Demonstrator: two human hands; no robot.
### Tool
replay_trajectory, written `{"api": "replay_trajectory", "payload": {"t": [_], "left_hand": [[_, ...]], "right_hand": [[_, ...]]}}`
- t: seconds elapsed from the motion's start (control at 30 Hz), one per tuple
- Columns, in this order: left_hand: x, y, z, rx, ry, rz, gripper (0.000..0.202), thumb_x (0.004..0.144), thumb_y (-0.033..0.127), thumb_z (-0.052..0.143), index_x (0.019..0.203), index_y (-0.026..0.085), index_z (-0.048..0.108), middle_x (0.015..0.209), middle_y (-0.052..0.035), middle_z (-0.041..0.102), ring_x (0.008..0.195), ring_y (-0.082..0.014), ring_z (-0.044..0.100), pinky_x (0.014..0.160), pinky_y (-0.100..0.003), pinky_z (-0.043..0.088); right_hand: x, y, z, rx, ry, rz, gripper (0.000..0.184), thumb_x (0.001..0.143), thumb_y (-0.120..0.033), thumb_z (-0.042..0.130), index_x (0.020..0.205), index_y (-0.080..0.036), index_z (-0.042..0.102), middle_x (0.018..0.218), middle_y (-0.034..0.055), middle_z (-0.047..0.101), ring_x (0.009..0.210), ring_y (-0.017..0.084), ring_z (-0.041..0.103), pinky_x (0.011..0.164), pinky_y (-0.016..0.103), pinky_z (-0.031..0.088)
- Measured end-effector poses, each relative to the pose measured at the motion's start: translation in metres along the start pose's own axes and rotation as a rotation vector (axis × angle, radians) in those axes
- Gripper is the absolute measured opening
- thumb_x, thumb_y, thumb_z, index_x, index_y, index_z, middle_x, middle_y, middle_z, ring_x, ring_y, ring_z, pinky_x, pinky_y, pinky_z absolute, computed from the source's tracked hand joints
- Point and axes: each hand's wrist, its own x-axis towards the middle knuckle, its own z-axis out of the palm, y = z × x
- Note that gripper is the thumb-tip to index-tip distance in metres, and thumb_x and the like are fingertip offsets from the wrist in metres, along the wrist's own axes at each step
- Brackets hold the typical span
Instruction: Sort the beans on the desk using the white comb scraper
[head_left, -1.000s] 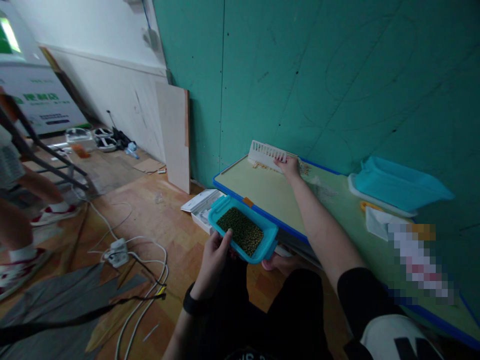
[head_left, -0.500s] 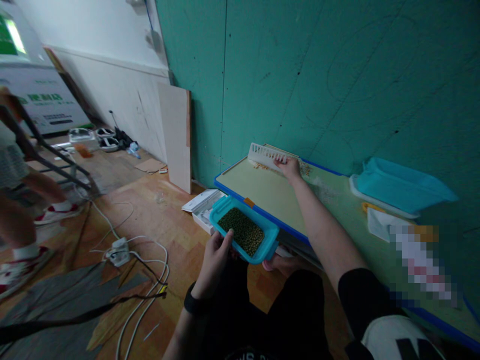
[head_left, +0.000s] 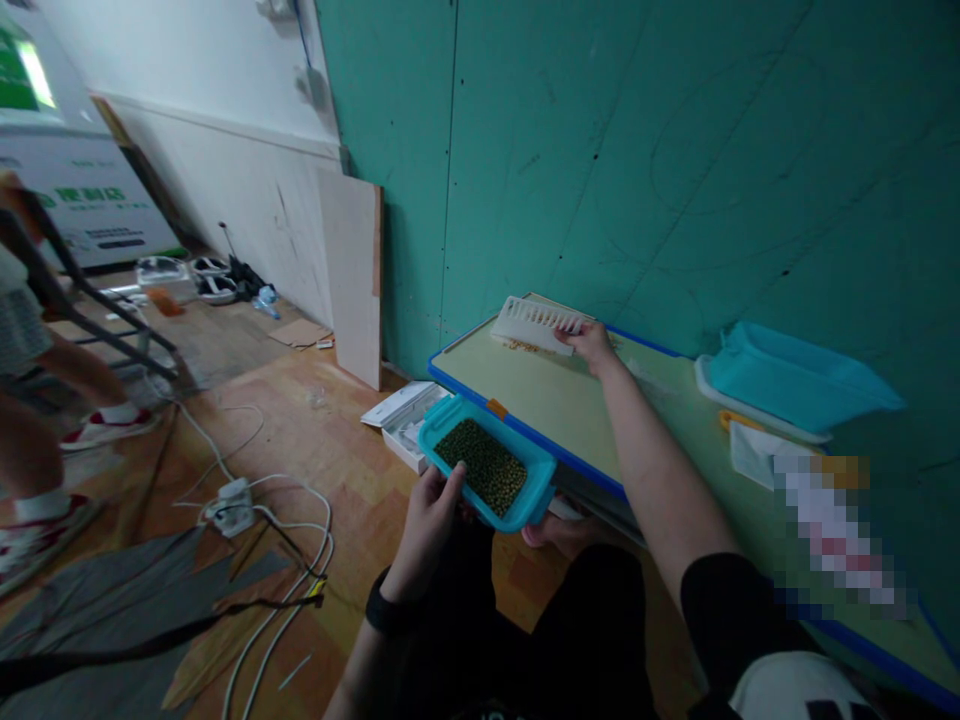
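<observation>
My left hand (head_left: 433, 505) is closed on the near-left rim of a blue plastic container (head_left: 541, 485), its thumb over the edge. Dark green beans (head_left: 480, 460), paler toward the right end, cover the container's bottom. Beyond it, my right hand (head_left: 592, 347) pinches the right end of a white slotted plastic plate (head_left: 529, 325) over the far part of the table. Pale yellowish grains (head_left: 525, 346) lie on the table along the plate's lower edge. The container is held beside the blue-edged table (head_left: 525, 385), just off its near edge.
A larger blue bin (head_left: 802, 375) stands on the table's right, near a white bag (head_left: 754, 452) and a blurred-out item. An open white box (head_left: 405, 425) is on the floor. Cables and a power strip (head_left: 234, 507) lie left. Another person's legs (head_left: 37, 440) show far left.
My right hand has shifted slightly right and toward me with the slotted plate, which now leans flatter. The left hand and the container stay nearly in place.
</observation>
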Motion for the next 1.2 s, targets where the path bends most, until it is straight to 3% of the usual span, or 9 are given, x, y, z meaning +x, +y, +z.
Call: {"api": "replay_trajectory", "payload": {"t": [0.27, 0.6, 0.87, 1.2], "left_hand": [[0.000, -0.003, -0.001, -0.017, -0.009, -0.004, 0.044, 0.080, 0.060, 0.070, 0.078, 0.018, 0.055, 0.054, 0.0049, 0.055, 0.045, -0.0110, 0.052, 0.044, -0.022, 0.042], [0.004, -0.011, -0.005, 0.008, -0.006, 0.020, 0.044, 0.080, 0.060, 0.070, 0.076, 0.019, 0.056, 0.054, 0.0047, 0.056, 0.045, -0.0109, 0.052, 0.044, -0.022, 0.042], [0.003, -0.009, -0.005, 0.021, -0.011, 0.026, 0.044, 0.080, 0.061, 0.070, 0.076, 0.019, 0.056, 0.053, 0.0041, 0.057, 0.045, -0.0118, 0.053, 0.044, -0.023, 0.043], [0.000, -0.006, -0.003, -0.035, -0.011, 0.005, 0.042, 0.080, 0.058, 0.072, 0.076, 0.019, 0.056, 0.052, 0.0043, 0.056, 0.044, -0.0122, 0.053, 0.044, -0.023, 0.043]], "right_hand": [[0.002, 0.004, 0.004, -0.021, 0.103, -0.016, 0.025, 0.060, -0.031, 0.083, 0.076, -0.014, 0.073, 0.081, 0.0080, 0.077, 0.084, 0.025, 0.073, 0.081, 0.038, 0.055], [0.003, -0.002, 0.019, -0.117, 0.080, -0.044, 0.018, 0.063, -0.026, 0.080, 0.076, -0.014, 0.074, 0.078, 0.0065, 0.077, 0.083, 0.025, 0.072, 0.078, 0.036, 0.054], [-0.003, -0.006, 0.019, 0.035, -0.025, -0.002, 0.022, 0.061, -0.025, 0.082, 0.080, -0.015, 0.075, 0.089, 0.0069, 0.078, 0.089, 0.024, 0.072, 0.090, 0.039, 0.054], [-0.006, -0.009, 0.003, 0.041, -0.275, 0.001, 0.044, 0.054, -0.048, 0.088, 0.080, -0.015, 0.074, 0.081, 0.0077, 0.077, 0.088, 0.024, 0.071, 0.090, 0.041, 0.054]]}}
